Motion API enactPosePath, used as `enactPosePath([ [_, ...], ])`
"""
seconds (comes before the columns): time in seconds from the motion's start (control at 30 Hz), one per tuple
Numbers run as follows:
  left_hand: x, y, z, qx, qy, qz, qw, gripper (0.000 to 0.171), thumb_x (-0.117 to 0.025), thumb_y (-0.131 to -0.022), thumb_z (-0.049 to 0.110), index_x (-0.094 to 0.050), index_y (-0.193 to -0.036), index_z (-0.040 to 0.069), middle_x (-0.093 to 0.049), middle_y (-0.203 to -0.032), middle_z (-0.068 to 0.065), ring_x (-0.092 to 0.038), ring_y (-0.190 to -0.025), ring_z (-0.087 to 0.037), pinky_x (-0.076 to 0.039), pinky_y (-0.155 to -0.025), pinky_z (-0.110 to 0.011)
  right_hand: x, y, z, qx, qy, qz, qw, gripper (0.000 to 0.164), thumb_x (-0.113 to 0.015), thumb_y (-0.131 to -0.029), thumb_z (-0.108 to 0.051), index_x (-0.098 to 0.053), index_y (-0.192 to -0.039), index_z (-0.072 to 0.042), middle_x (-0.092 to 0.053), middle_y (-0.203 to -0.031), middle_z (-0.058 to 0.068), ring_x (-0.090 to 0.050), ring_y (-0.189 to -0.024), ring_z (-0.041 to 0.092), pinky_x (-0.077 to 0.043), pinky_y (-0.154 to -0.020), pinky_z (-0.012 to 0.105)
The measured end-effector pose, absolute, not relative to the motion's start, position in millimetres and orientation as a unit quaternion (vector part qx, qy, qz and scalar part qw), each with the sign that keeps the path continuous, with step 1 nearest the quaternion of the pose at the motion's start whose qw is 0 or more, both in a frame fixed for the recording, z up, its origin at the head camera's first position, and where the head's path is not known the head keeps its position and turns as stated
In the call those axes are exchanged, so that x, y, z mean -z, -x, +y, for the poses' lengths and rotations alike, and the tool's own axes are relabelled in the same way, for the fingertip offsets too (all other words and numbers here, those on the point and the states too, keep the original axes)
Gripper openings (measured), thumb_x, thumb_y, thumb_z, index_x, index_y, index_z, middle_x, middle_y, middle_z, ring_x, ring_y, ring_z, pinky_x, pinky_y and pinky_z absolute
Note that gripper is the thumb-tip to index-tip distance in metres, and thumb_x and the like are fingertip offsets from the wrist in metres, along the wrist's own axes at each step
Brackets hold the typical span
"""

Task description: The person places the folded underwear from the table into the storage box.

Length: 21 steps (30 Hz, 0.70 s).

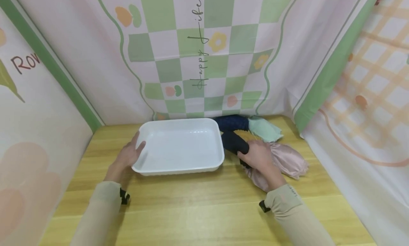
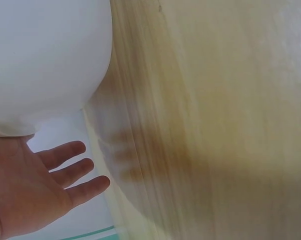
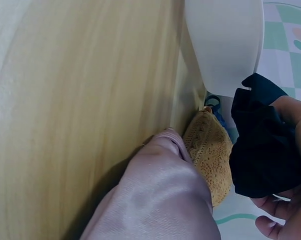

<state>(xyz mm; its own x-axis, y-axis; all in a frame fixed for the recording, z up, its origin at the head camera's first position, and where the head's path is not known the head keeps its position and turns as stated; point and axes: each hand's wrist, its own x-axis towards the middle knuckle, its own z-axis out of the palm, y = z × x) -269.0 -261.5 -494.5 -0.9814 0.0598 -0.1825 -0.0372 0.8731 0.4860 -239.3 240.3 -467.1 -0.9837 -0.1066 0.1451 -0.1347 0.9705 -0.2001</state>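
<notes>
A white rectangular tray (image 1: 179, 169) sits on the wooden table. My left hand (image 1: 128, 154) holds its left rim, thumb over the inner side; in the left wrist view three straight fingers (image 2: 73, 172) spread outside the wall. To the tray's right, my right hand (image 1: 259, 155) grips a bunched piece of black fabric (image 3: 263, 145), raised beside the tray's right end. Below that hand lies a shiny pink satin fabric piece (image 1: 289, 160). A mustard openwork fabric piece (image 3: 208, 152) is close by, partly covered in the head view.
Behind the right hand, a navy fabric piece (image 1: 233, 123) and a mint green one (image 1: 264, 129) lie near the table's back edge. Printed curtains (image 1: 220, 75) hang along the back and both sides. The wooden tabletop (image 1: 195, 210) stretches in front of the tray.
</notes>
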Motion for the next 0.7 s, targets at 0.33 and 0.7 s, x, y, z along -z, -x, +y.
enactPosePath([
  [0.33, 494.1, 268.3, -261.5, -0.251, -0.006, 0.963, 0.099, 0.082, -0.013, -0.102, 0.067, 0.015, -0.160, 0.017, -0.015, -0.160, -0.035, -0.027, -0.142, -0.057, -0.027, -0.116, -0.065, 455.7, 238.9, 241.1, -0.112, -0.056, -0.990, 0.071, 0.048, -0.066, -0.086, -0.050, -0.068, -0.101, -0.004, -0.070, -0.107, 0.019, -0.062, -0.105, 0.041, -0.043, -0.091, 0.063],
  [0.7, 495.3, 270.5, -261.0, -0.249, -0.006, 0.963, 0.101, 0.084, -0.013, -0.100, 0.069, 0.014, -0.160, 0.016, -0.016, -0.160, -0.035, -0.028, -0.141, -0.057, -0.027, -0.116, -0.064, 444.4, 237.0, 232.7, -0.113, -0.049, -0.991, 0.055, 0.055, -0.063, -0.088, -0.053, -0.066, -0.108, -0.002, -0.069, -0.113, 0.019, -0.059, -0.107, 0.040, -0.040, -0.092, 0.060],
])
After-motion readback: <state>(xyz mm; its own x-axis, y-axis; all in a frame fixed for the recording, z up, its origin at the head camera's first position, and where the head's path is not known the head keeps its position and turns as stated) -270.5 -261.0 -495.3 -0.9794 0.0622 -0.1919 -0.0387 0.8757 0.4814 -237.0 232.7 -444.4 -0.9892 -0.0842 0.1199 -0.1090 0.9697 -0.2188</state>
